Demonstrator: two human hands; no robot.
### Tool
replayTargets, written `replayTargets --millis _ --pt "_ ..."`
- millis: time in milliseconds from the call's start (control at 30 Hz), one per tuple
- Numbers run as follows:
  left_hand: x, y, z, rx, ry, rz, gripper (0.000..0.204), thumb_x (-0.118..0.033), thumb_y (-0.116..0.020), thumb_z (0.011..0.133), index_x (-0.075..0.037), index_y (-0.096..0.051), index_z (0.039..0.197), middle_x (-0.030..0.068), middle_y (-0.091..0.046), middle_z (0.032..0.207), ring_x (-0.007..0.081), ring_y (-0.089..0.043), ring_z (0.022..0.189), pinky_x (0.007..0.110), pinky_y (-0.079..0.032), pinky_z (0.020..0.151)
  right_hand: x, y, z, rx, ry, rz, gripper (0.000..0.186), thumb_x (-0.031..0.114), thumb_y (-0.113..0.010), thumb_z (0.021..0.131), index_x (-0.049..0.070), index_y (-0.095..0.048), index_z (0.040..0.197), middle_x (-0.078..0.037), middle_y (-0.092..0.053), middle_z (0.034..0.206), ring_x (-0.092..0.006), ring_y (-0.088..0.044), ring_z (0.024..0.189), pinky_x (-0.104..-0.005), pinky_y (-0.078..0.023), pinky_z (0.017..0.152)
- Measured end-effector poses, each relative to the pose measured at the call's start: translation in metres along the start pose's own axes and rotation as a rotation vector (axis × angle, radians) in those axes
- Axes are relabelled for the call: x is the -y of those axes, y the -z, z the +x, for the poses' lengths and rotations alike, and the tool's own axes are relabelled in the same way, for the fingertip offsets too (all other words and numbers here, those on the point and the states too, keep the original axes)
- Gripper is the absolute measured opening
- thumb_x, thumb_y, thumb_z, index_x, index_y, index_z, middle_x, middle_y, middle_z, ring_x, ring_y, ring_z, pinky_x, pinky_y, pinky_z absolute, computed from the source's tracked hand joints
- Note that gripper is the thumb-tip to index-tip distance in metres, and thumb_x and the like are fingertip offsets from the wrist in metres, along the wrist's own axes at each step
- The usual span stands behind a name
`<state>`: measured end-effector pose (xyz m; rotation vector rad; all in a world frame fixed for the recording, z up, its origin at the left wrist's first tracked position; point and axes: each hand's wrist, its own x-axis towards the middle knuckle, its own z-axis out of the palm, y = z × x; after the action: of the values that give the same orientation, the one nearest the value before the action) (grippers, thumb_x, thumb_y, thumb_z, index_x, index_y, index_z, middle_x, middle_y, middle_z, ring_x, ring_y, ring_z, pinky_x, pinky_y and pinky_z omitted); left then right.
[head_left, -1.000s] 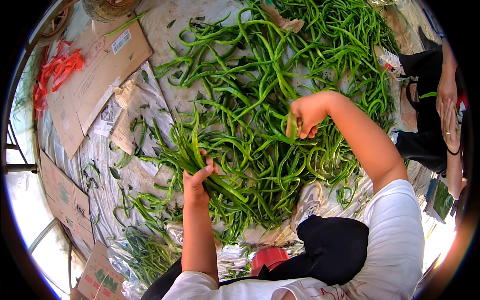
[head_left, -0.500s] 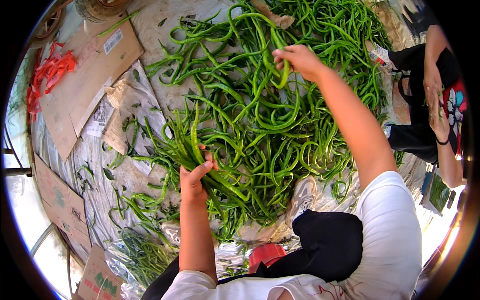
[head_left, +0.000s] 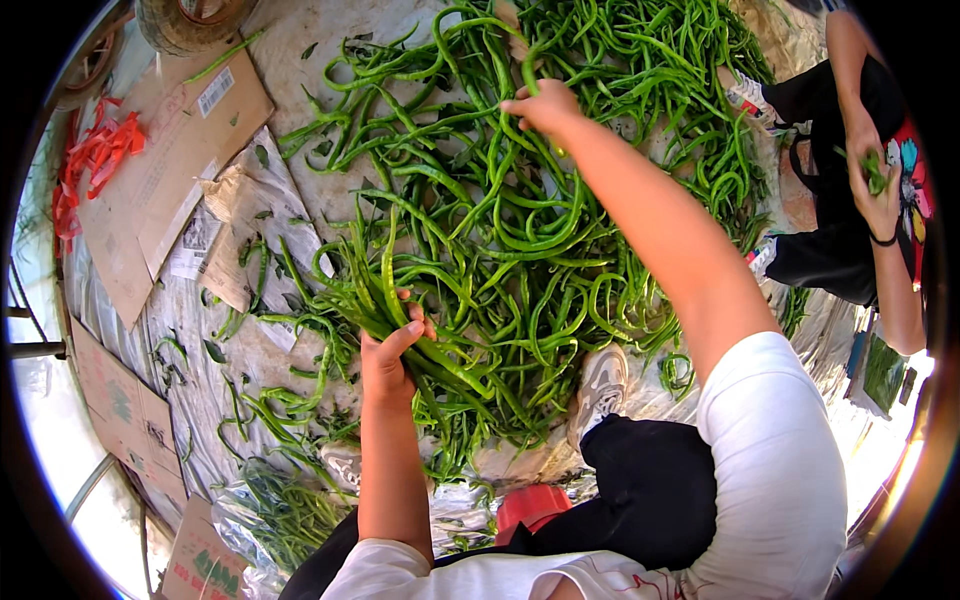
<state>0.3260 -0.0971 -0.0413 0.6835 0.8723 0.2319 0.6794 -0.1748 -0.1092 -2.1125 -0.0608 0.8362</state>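
Note:
Long green chili peppers [head_left: 520, 230] lie in a broad tangled heap on the ground before me. My left hand [head_left: 392, 358] is closed round a bunch of long chili peppers [head_left: 378, 290] at the heap's near left side; their ends stick out on both sides of the fist. My right arm reaches across to the far part of the heap. There my right hand [head_left: 545, 106] has its fingers closed on a long green chili pepper [head_left: 530, 72], which shows above and below the hand.
Flattened cardboard [head_left: 165, 165] and red plastic strips [head_left: 105, 150] lie at the left. A clear bag of green peppers [head_left: 285, 510] rests near my left leg, a red object [head_left: 530, 507] between my legs. At right, a co-worker's hands [head_left: 875, 190] hold something green. A wheel [head_left: 190, 22] stands far left.
My right hand has moved a little left and farther away, with a pepper in its fingers. My left hand keeps its bunch in place. The co-worker's hands now show green stuff between them.

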Motion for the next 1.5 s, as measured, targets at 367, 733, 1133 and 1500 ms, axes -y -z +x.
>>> replayTargets --millis 367,733,1133,1500 --pt "-0.007 0.001 -0.001 -0.007 -0.047 0.020 0.046 -0.001 -0.067 0.067 -0.003 -0.052 0.111 0.0083 -0.057 0.087 0.0230 -0.057 0.072 0.034 -0.047 0.067 -0.010 0.085 -0.071 0.329 0.079 0.473 0.025 0.017 -0.050 0.096 0.002 -0.055 0.116 -0.009 -0.063 0.114 0.0000 -0.037 0.051 -0.0140 -0.028 0.042" --pt "0.010 -0.028 -0.012 0.035 -0.028 0.014 0.048 -0.002 -0.068 0.066 -0.003 -0.051 0.111 0.0091 -0.056 0.087 0.0227 -0.055 0.072 0.034 -0.047 0.068 -0.017 0.120 -0.140 0.543 0.112 0.827 0.025 0.022 -0.055 0.095 0.007 -0.059 0.115 -0.008 -0.059 0.121 -0.0032 -0.045 0.061 -0.0134 -0.031 0.046" --pt "0.030 -0.054 -0.038 0.151 0.136 -0.127 0.044 -0.003 -0.066 0.070 -0.003 -0.051 0.111 0.0097 -0.059 0.090 0.0224 -0.060 0.075 0.034 -0.050 0.069 -0.036 0.119 -0.187 0.273 0.786 0.085 0.028 -0.007 -0.069 0.073 0.009 -0.072 0.096 -0.004 -0.040 0.146 -0.0119 -0.056 0.108 -0.0255 -0.045 0.086" --pt "0.067 -0.115 -0.048 0.372 0.254 -0.185 0.039 -0.002 -0.073 0.071 -0.003 -0.058 0.108 0.0064 -0.064 0.095 0.0188 -0.064 0.083 0.032 -0.053 0.074 -0.041 0.060 -0.260 0.307 0.821 -0.054 0.034 -0.008 -0.061 0.070 0.008 -0.070 0.098 -0.014 -0.052 0.132 -0.0241 -0.060 0.108 -0.0326 -0.048 0.090"
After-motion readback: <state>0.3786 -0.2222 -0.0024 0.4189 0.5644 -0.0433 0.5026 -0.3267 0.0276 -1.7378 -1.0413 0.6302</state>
